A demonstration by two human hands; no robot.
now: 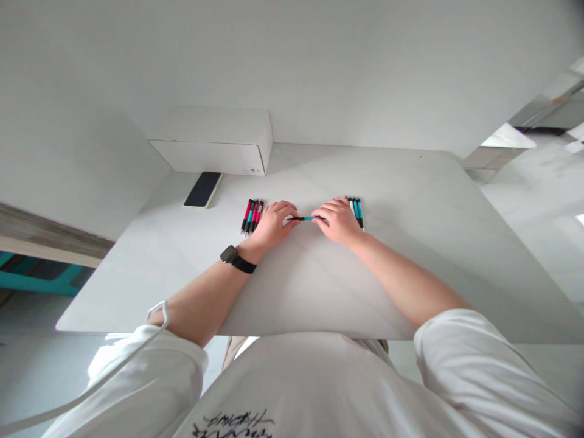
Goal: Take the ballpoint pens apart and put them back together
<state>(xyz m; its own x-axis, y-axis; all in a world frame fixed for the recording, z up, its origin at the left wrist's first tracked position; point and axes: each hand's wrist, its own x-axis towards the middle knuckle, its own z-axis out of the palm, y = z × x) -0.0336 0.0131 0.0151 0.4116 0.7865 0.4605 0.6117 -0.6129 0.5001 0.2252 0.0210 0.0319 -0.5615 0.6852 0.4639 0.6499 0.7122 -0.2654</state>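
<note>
Smooth white table (pixel 310 286), fingers (pixel 283 206) pinching slim pen (pixel 306 218) — black, teal

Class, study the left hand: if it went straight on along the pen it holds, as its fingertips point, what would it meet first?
The left hand would probably meet the right hand first, at the other end of the teal-and-black pen; exact depth is unclear.
</note>
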